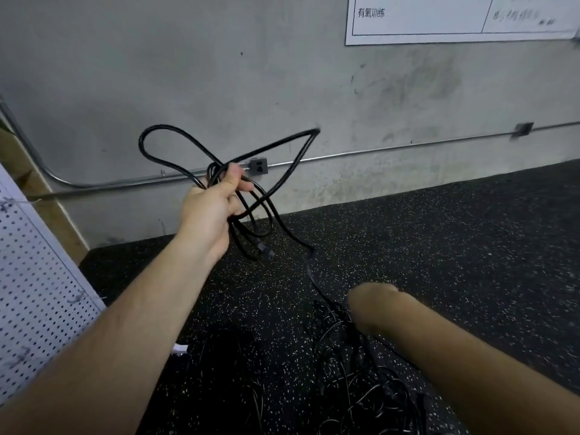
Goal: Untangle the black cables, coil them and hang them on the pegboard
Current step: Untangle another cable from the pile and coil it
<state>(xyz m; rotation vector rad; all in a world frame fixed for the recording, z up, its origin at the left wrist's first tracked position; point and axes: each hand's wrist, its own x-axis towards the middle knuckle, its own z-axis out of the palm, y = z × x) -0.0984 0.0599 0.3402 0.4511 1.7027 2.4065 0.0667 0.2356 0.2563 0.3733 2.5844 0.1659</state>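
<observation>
Here, left hand grips 1 looped black cable; right hand blurred, fingers unclear, over tangled pile; pegboard left.

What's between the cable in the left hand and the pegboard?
Nothing visible. The left hand grips the black cable loops up high; the pegboard stands to its left, open air between. One strand runs down into the floor tangle by the blurred right hand, so it may snag.
</observation>
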